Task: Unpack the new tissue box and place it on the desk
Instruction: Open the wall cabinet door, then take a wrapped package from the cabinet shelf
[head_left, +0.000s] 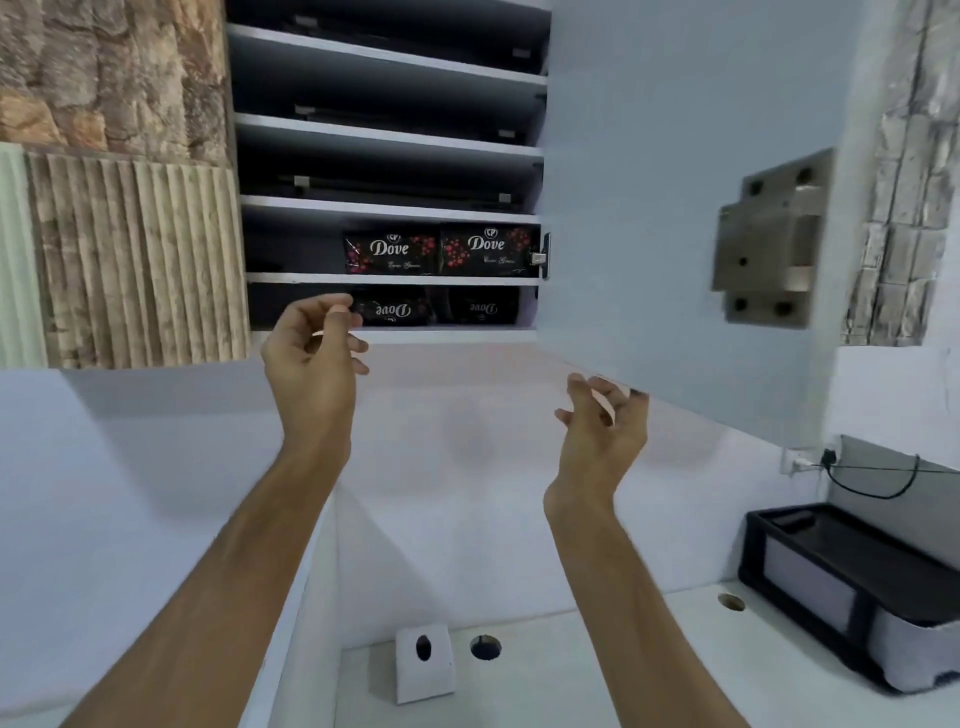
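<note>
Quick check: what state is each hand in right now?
Left hand: open, fingers loosely curled, holding nothing, near the lower tissue packs.
Right hand: touching the cabinet door at its lower edge; whether it grips cannot be told.

**Black tissue packs (389, 253) on a shelf (291, 278)**

Two wrapped packs, "Dove" in white lettering with red flowers, stand side by side, touching, at the shelf's right end. Beneath it, two more packs (389, 310) show the lettering upside down.
</note>
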